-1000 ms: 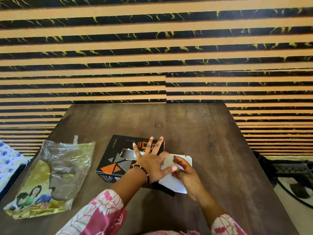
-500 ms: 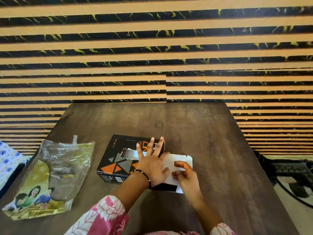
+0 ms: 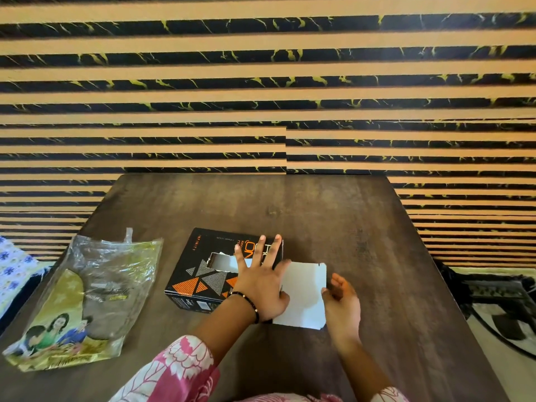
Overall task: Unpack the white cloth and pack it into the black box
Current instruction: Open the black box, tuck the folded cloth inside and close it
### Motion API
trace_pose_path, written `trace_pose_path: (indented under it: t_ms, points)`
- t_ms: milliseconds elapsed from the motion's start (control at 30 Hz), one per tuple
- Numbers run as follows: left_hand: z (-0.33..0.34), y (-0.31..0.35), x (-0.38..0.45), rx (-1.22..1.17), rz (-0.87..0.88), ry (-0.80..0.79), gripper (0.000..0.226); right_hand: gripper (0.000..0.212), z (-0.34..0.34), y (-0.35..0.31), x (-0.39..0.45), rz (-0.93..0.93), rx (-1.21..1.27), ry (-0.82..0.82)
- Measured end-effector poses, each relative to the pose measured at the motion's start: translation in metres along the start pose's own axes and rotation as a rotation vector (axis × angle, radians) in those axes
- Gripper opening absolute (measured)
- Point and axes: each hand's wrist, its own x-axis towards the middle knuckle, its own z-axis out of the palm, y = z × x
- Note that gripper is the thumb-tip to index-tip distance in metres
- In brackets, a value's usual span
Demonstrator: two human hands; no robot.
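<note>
The black box (image 3: 203, 274) with orange triangles lies flat near the middle of the wooden table (image 3: 290, 204). Its white end flap (image 3: 304, 294) is folded out to the right, flat on the table. Something white (image 3: 224, 261) shows through a torn window in the box top; I cannot tell if it is the cloth. My left hand (image 3: 261, 282) presses flat on the right part of the box top with fingers spread. My right hand (image 3: 340, 303) sits at the flap's right edge, fingers loosely curled and holding nothing.
A crumpled clear plastic packet (image 3: 95, 288) with a green and yellow printed picture lies on the table's left side. A blue floral fabric (image 3: 14, 268) is beyond the left edge. Dark cables and an object (image 3: 499, 291) lie on the floor at the right.
The white flap has swung out flatter to the right. My right hand has moved from on top of the flap to its right edge. My left hand stays on the box.
</note>
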Motion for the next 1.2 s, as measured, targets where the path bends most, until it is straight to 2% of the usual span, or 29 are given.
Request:
trace_pose_path:
  t_ms: [200, 333, 433, 600, 933, 1200]
  points:
    - [0.002, -0.004, -0.001, -0.058, 0.01, 0.05, 0.07, 0.028, 0.018, -0.017, -0.009, -0.019, 0.1, -0.192]
    - [0.003, -0.007, -0.006, -0.197, 0.006, 0.143, 0.074, 0.028, 0.031, -0.028, -0.021, -0.05, 0.162, -0.336]
    - [0.003, -0.007, -0.009, -0.253, -0.012, 0.207, 0.076, 0.039, 0.04, -0.031, -0.028, -0.037, 0.221, -0.429]
    - [0.005, -0.005, -0.008, -0.297, -0.029, 0.248, 0.074, 0.054, 0.048, -0.039, -0.036, -0.012, 0.29, -0.493]
    - [0.003, -0.005, -0.005, -0.325, -0.026, 0.231, 0.073, 0.048, 0.054, -0.026, -0.051, -0.064, 0.351, -0.576]
    - [0.0, -0.004, -0.006, -0.346, -0.037, 0.234, 0.073, 0.046, 0.051, -0.036, -0.052, -0.069, 0.363, -0.563]
